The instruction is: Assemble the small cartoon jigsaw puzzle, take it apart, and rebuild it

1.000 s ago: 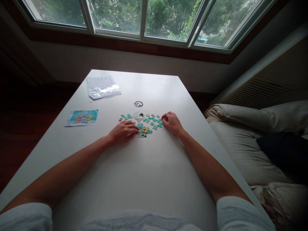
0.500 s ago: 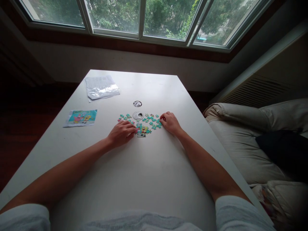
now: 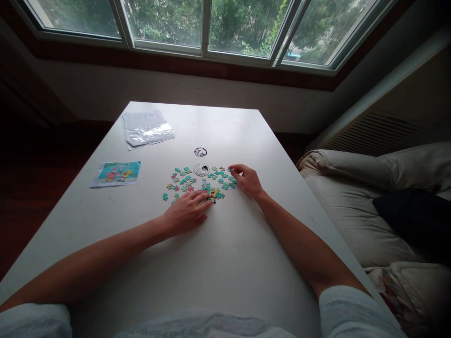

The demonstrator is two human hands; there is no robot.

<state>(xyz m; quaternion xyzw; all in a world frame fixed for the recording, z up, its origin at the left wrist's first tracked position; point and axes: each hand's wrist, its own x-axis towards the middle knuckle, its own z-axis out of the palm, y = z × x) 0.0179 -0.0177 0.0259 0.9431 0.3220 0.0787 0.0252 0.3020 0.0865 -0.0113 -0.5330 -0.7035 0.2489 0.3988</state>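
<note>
My left hand (image 3: pixel 186 212) lies flat with its fingers stretched out. Its fingertips rest on the lower edge of a partly joined jigsaw puzzle (image 3: pixel 213 191), covering some of it. A yellow cartoon figure shows in the joined part. At the right edge of the loose pieces, my right hand (image 3: pixel 247 180) has thumb and forefinger curled around a small puzzle piece (image 3: pixel 230 170). Loose teal puzzle pieces (image 3: pixel 221 174) lie between the two hands. More pieces (image 3: pixel 183 180), teal and pink, are scattered beyond my left hand.
A picture sheet (image 3: pixel 118 173) with cartoon figures lies at the left of the white table (image 3: pixel 225 263). Behind it is a clear plastic bag with papers (image 3: pixel 148 127). Two round table inserts (image 3: pixel 201 169) (image 3: pixel 200 152) sit past the pieces. A pale sofa (image 3: pixel 352 211) stands to the right.
My left hand has moved right and nearer to me, onto the lower puzzle edge, uncovering loose pieces at the left. My right hand has shifted slightly left and its forefinger has reached farther out.
</note>
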